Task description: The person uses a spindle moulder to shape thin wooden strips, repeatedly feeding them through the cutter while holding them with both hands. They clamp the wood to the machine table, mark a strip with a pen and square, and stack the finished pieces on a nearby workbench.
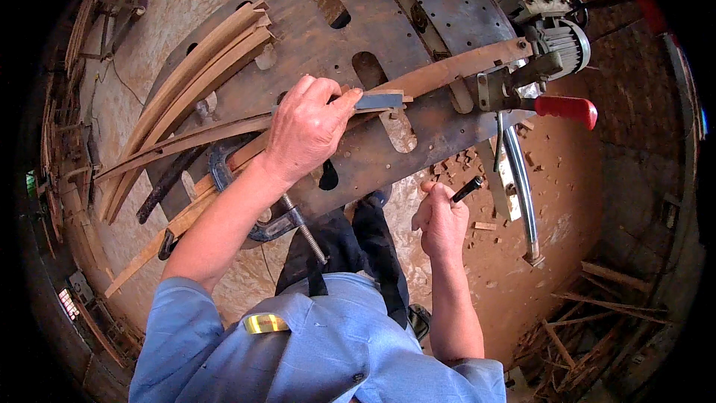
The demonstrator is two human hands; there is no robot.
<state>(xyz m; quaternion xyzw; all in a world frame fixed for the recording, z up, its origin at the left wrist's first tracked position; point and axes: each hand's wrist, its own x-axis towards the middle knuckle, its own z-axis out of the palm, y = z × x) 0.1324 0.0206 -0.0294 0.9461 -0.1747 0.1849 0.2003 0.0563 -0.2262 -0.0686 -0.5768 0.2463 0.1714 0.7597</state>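
Observation:
My left hand (pixel 309 121) is closed over a long, slightly curved wooden strip (pixel 201 134) above the metal table. Its thumb and fingertips also press a flat dark-grey piece (pixel 379 101) lying along the strip's right end. Down in front of the table's near edge, my right hand (pixel 441 218) is wrapped around a black pen-like marker (pixel 467 189), whose end sticks out to the upper right. A larger curved board (pixel 455 69) runs from near the left hand toward the machine at the right.
Several curved wooden pieces (pixel 198 78) lie stacked at the table's left. A G-clamp (pixel 272 230) grips the near edge. A motor (pixel 563 46) and red-handled lever (pixel 567 110) stand at the right. Slots pierce the metal table (pixel 418 22). Wood offcuts (pixel 459 166) litter the floor.

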